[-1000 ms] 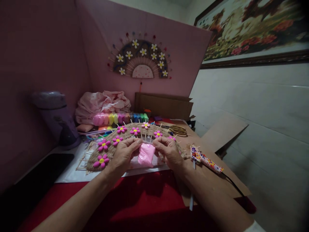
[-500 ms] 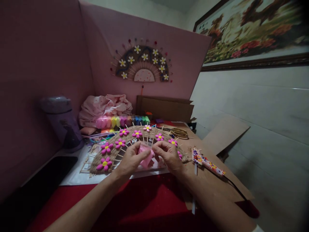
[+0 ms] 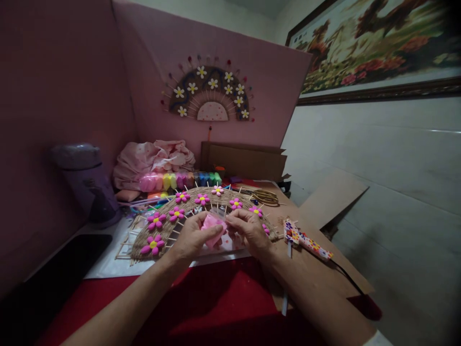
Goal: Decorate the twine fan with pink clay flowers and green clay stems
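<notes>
Between my hands is a small clear packet of pink modelling clay (image 3: pixel 213 225). My left hand (image 3: pixel 192 235) grips it from the left, thumb across its front. At the packet's upper right edge, the fingers of my right hand (image 3: pixel 248 230) are pinched together on the plastic. Behind both hands lies a fan-shaped craft piece (image 3: pixel 194 192) of twine wound over thin sticks. Pink clay flowers with yellow centres, such as one flower (image 3: pixel 153 244), sit along its arch. My hands hide part of its inner middle and right side.
A glue gun (image 3: pixel 306 240) with a flowered cover rests on brown card at right. Scissors (image 3: pixel 265 196), a row of coloured clay packs (image 3: pixel 180 180) and pink cloth (image 3: pixel 154 161) lie behind. A purple tumbler (image 3: pixel 88 187) stands left; a finished fan (image 3: pixel 212 93) hangs on the pink board.
The pink packet has turned so that more of its face shows, and the left thumb lies across it. The whole view has shifted slightly; both hands stay together at the packet.
</notes>
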`<control>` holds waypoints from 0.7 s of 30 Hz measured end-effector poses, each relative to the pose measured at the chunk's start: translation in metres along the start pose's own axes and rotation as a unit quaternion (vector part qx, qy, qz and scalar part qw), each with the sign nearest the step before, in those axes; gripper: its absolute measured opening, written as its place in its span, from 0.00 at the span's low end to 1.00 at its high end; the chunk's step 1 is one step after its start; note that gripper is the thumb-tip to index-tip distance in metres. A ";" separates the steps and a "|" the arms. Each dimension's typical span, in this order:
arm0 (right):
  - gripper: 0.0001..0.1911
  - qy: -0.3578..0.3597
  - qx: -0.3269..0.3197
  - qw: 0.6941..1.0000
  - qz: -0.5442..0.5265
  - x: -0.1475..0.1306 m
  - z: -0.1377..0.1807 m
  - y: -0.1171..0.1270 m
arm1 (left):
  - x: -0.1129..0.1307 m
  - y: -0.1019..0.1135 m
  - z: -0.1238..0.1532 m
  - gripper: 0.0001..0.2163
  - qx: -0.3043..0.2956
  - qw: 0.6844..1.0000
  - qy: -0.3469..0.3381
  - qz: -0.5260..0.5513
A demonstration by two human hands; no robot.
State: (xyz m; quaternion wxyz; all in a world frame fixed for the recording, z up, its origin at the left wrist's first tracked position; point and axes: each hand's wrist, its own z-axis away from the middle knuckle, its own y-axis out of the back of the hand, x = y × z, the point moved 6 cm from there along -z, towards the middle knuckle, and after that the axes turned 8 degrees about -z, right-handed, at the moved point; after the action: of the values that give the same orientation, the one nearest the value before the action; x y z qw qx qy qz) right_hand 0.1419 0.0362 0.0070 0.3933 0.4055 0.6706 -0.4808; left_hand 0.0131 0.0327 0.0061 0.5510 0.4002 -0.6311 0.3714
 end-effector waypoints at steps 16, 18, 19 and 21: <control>0.15 0.074 0.041 0.988 0.126 -0.015 0.001 0.009 | -0.006 -0.005 -0.002 0.20 -0.036 0.999 0.016 0.025; 0.15 0.081 0.050 0.987 0.127 -0.014 0.001 0.010 | -0.003 -0.005 -0.002 0.20 -0.036 0.999 0.006 0.019; 0.15 0.081 0.056 0.987 0.124 -0.014 0.001 0.011 | -0.002 -0.005 -0.002 0.19 -0.038 0.999 0.001 0.016; 0.14 0.085 0.062 0.987 0.121 -0.013 0.001 0.011 | 0.001 -0.005 -0.001 0.17 -0.040 0.999 -0.007 0.008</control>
State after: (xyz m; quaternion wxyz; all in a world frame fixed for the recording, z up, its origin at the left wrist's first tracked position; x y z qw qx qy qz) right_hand 0.1571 0.0357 0.0149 0.3640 0.5464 0.6169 -0.4341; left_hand 0.0183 0.0312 0.0076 0.5589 0.3753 -0.6527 0.3475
